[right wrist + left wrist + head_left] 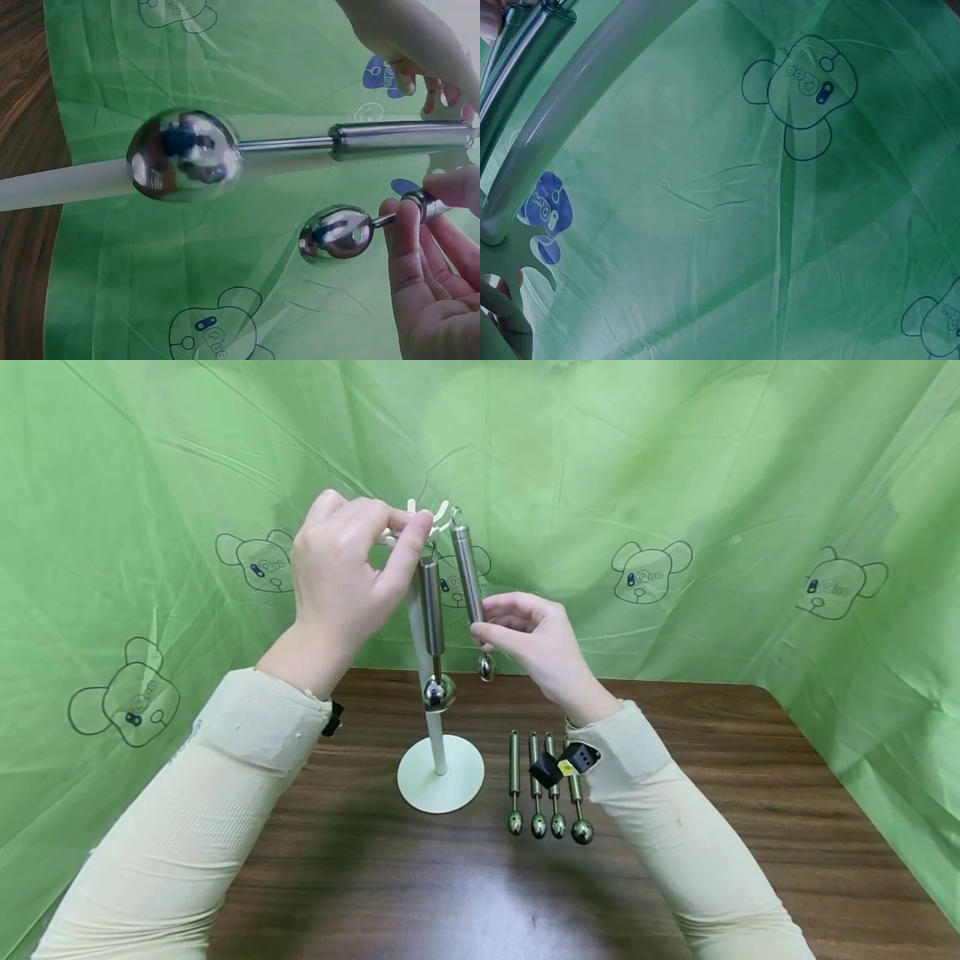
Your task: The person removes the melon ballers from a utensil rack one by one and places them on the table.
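Observation:
A white stand (417, 610) rises from a round base (441, 797), with branching hooks at its top. My left hand (341, 560) grips the hooked top between thumb and fingers. From it hangs a metal melon baller (432, 610), its rounded bowl (184, 156) low beside the pole. My right hand (536, 639) pinches a second melon baller (467, 568) near the lower end of its handle, with the smaller bowl (337, 232) below the fingers. This one's top ring is up at a hook tip; I cannot tell whether it is on the hook.
Several more melon ballers (515, 777) lie side by side on the brown wooden table (345, 860), right of the base, partly behind the right wrist's camera (566, 764). A green cloth (555, 468) with bear drawings encloses the back and sides.

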The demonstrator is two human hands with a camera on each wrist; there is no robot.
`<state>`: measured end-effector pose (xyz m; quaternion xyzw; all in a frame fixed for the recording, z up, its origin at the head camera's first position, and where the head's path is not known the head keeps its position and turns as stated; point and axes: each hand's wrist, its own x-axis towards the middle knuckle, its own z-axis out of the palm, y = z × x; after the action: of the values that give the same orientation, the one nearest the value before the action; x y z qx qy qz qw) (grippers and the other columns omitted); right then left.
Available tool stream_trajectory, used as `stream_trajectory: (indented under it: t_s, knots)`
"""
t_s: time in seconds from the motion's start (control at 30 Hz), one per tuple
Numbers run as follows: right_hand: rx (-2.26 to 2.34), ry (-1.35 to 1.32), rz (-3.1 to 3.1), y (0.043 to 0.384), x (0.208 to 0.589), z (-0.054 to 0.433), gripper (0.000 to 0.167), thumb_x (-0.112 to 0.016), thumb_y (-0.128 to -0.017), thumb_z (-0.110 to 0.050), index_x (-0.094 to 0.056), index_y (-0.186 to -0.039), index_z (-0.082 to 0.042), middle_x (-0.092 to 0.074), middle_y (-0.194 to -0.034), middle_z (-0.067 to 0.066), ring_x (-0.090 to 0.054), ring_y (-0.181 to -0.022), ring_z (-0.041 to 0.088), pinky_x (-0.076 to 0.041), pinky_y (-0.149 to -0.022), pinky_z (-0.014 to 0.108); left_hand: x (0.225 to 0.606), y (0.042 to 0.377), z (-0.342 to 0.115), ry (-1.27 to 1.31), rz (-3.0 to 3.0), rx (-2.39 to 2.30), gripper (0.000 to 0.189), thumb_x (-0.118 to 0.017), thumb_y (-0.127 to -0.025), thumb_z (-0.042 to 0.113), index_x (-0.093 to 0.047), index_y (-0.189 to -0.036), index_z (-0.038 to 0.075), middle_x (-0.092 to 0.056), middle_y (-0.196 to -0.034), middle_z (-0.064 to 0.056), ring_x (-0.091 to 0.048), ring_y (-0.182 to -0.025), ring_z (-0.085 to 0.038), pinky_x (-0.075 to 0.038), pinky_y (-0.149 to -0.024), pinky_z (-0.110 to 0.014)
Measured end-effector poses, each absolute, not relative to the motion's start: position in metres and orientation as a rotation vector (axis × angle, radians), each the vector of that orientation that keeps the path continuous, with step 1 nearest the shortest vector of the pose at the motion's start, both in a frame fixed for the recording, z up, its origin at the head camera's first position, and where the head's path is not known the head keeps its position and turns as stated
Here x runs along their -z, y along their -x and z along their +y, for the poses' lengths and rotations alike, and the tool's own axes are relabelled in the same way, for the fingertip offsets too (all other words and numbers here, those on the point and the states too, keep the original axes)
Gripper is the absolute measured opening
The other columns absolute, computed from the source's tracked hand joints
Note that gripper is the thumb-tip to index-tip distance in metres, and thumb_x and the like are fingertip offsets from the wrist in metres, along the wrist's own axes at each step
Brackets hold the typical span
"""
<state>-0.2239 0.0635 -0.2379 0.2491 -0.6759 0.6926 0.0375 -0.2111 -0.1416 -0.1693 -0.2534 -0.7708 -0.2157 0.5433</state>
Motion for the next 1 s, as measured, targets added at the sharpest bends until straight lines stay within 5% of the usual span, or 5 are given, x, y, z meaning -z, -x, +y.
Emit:
stream_trajectory:
  t_s: [1.0]
  knots:
    - [-2.132, -0.533, -2.124, 0.182, 0.286, 0.120, 0.026, -0.071, -0.085, 0.002, -0.068, -0.110, -0.002, -0.073, -0.083, -0.004, -0.069, -0.071, 0.015, -0.059, -0.071, 0.030, 0.172, 0.210, -0.135, 0.580, -1.806, 0.592, 0.030, -0.057, -0.096, 0.027, -0.073, -0.087, 0.003, -0.075, -0.082, -0.011, -0.051, -0.076, -0.033, -0.036, -0.070, -0.042]
